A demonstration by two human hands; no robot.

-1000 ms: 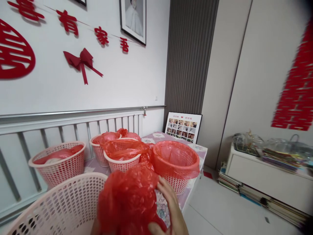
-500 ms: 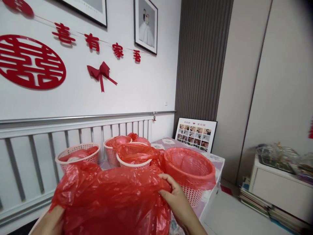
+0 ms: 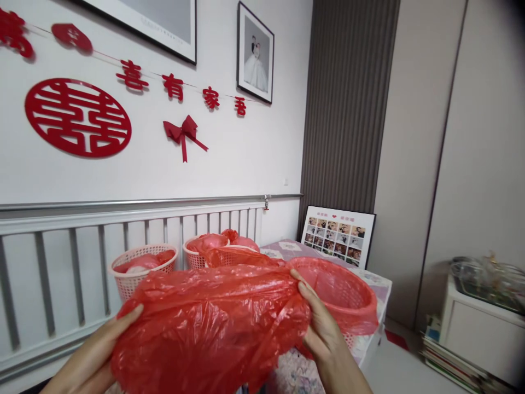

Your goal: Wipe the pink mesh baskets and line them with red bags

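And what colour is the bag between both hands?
The bag is red, best seen in head view.

Red bow [image 3: 189, 127]; white radiator [image 3: 61, 268]

Red plastic bag [image 3: 209, 328] bunched a second ago — now stretched wide, left hand [image 3: 105, 343] now plainly visible

glossy, crinkled plastic bag [image 3: 209, 328] (thin film), smooth metal pipe [image 3: 123, 203]
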